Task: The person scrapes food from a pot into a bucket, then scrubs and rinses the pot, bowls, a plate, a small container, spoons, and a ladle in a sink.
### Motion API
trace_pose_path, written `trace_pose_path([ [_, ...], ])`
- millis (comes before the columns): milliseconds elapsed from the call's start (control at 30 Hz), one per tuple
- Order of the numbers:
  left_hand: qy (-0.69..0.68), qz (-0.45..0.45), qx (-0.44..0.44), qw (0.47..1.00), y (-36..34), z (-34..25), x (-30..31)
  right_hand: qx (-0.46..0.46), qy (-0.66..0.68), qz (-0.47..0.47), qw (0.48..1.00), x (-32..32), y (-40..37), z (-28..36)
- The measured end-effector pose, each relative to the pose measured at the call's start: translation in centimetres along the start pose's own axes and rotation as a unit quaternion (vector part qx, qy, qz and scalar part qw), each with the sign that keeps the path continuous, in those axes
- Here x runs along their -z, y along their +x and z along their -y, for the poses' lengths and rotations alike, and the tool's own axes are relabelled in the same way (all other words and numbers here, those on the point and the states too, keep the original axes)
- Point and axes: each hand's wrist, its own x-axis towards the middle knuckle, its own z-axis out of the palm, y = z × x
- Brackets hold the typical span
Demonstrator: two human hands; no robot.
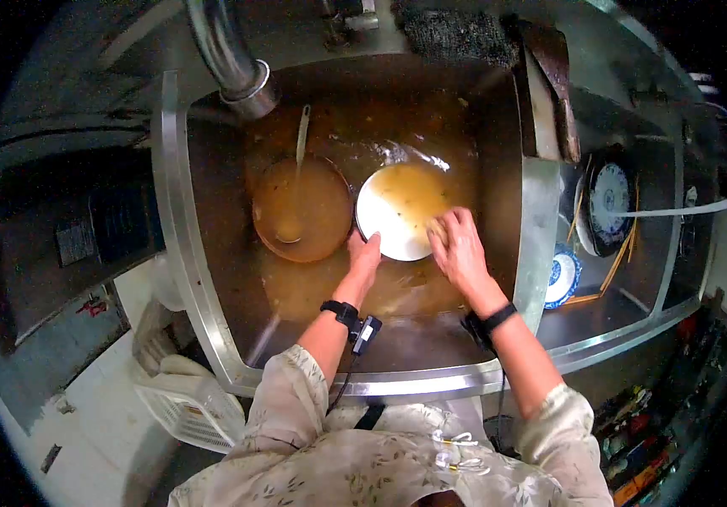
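Note:
My left hand point(364, 255) grips the near-left rim of a white bowl point(390, 230) with a dark edge. Murky yellow-brown water with small dark bits covers the bowl's far side. On the bowl's right rim, my right hand point(462, 256) has its fingers curled inward, pressed on something small and yellowish that I cannot make out. Left of the bowl, a round brown basin point(329, 221) lies in the dirty water. A ladle point(302, 139) rests in that basin, its handle pointing away from me and its scoop under water.
A metal sink point(203, 279) surrounds both hands, under a thick steel pipe point(241, 80). Beyond the right divider point(539, 228), another basin holds a blue-patterned plate point(610, 198), a smaller blue-and-white dish point(559, 279) and chopsticks point(615, 266). A white plastic basket point(186, 406) stands at lower left.

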Motion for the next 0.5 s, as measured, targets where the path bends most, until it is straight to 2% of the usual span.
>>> trace_pose_path([
  [67, -0.03, 0.016, -0.034, 0.999, 0.1, 1.4, 0.5, 0.037, -0.07, -0.049, 0.996, -2.7, 1.6, -1.1],
  [100, -0.028, 0.019, -0.032, 0.999, -0.2, 1.8, 0.6, 0.023, -0.055, -0.024, 0.998, -4.3, 1.6, -1.1],
  [167, 0.007, 0.003, -0.062, 0.998, -1.2, 1.4, 0.4, 0.081, -0.064, 0.045, 0.994, -6.9, 0.5, -1.5],
  [200, 0.006, 0.007, -0.061, 0.998, -1.5, 0.8, 0.6, 0.126, -0.049, 0.042, 0.99, -7.3, -0.3, -1.7],
  [233, 0.057, -0.001, -0.091, 0.994, -1.8, 0.3, 1.1, 0.124, -0.053, 0.042, 0.99, -7.2, -0.6, -1.8],
  [300, 0.107, -0.009, -0.117, 0.987, -2.1, -0.1, 1.8, 0.055, 0.006, 0.146, 0.988, -6.5, -1.3, -2.6],
  [333, 0.126, -0.012, -0.14, 0.982, -1.7, 0.1, 2.1, 0.017, -0.022, 0.189, 0.982, -6.0, -1.6, -3.1],
  [367, 0.146, -0.014, -0.16, 0.976, -0.9, 1.2, 2.4, 0.014, -0.023, 0.189, 0.982, -6.5, -1.9, -4.2],
  [433, 0.149, -0.009, -0.151, 0.977, -0.2, 1.8, 2.4, -0.041, -0.183, 0.048, 0.981, -7.9, -0.9, -6.4],
  [500, 0.151, 0.034, -0.088, 0.984, -1.3, 0.6, 2.3, -0.035, -0.178, 0.062, 0.981, -8.2, 1.8, -5.7],
])
